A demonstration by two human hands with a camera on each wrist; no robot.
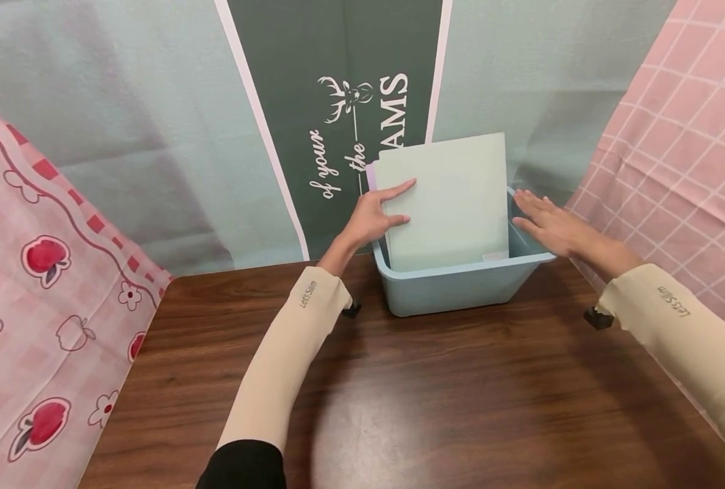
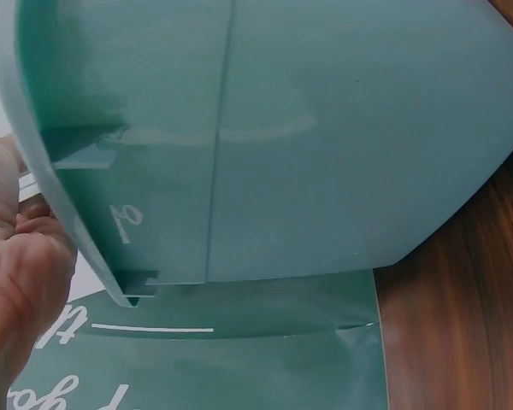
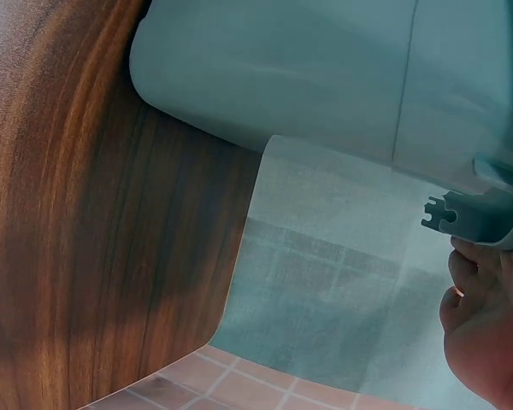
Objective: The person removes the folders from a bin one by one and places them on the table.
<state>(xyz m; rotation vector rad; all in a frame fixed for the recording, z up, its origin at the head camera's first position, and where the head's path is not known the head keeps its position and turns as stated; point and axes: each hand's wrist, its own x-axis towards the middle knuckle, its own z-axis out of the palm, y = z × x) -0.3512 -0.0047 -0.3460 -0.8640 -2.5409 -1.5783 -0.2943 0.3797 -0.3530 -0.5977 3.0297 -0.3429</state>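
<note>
Standing in the blue bin point(image 1: 454, 292): pale green folder point(image 1: 446, 204), slightly tilted, upper part well above the bin's rim. Lilac item point(image 1: 371, 175) shows behind it toward the bin's left end. Left-hand grip point(image 1: 371, 214), above the bin's left end, is closed on the folder's left edge, thumb and forefinger on its front face; folder extends rightward from it. Right-hand grip point(image 1: 547, 223), at the bin's right end: fingers extended, holding nothing, apart from the folder. Bin rests on the counter point(image 1: 435, 401).

A brown table point(image 1: 435, 401) with dark wood grain catches a glare toward six o'clock; a blue bin point(image 1: 454, 292) stands on it, near one o'clock.
</note>
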